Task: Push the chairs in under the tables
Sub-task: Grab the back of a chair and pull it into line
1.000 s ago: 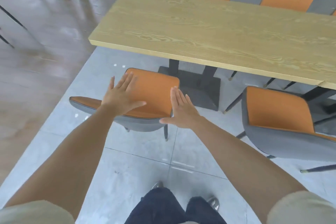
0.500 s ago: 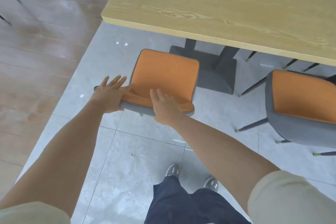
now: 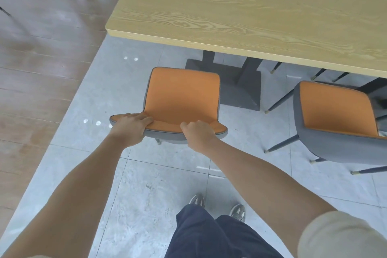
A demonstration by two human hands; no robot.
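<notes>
Left hand point(image 3: 129, 126) and right hand point(image 3: 198, 135), which lay flat on the backrest half a second ago, now curl over its top edge and grip it. Chair point(image 3: 182, 94) stands facing the table point(image 3: 251, 16), seat not yet under it. Judgement: grip established, push may begin.

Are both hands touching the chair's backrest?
Touching. The head view shows the left hand and right hand with fingers curled over the backrest top edge.
</notes>
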